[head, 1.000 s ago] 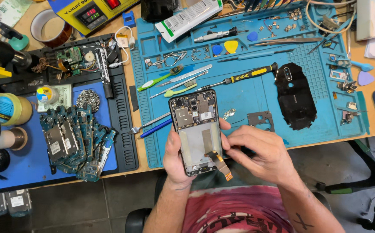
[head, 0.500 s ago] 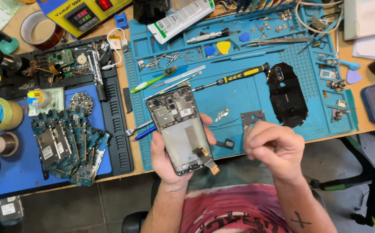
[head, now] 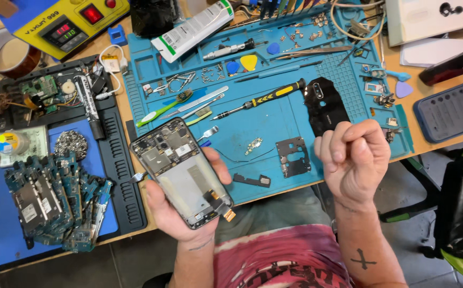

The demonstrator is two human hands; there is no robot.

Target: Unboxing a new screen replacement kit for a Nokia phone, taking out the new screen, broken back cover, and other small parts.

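Note:
My left hand [head: 181, 210] grips an opened phone [head: 181, 170] with its back cover off, boards and a loose flex strip showing, held above the near edge of the blue repair mat [head: 295, 114]. My right hand [head: 355, 157] is raised over the mat's near right part, fingers curled into a loose fist; I cannot tell whether something small is pinched in it. On the mat below lie a small metal shield plate [head: 292, 156], a tiny gold part [head: 253, 145], a dark strip [head: 252, 180] and the black back cover [head: 325, 105].
A yellow-handled screwdriver [head: 261, 100], tweezers, a toothbrush [head: 165, 108], picks and loose screws lie on the mat. A heap of circuit boards [head: 53, 202] sits on the left blue mat. A yellow power unit [head: 63, 24] stands at the back left, a grey tray [head: 452, 109] right.
My right hand has come off the phone, moved right and lifted with its fingers curled in. The left hand has tilted the phone and shifted it to the left.

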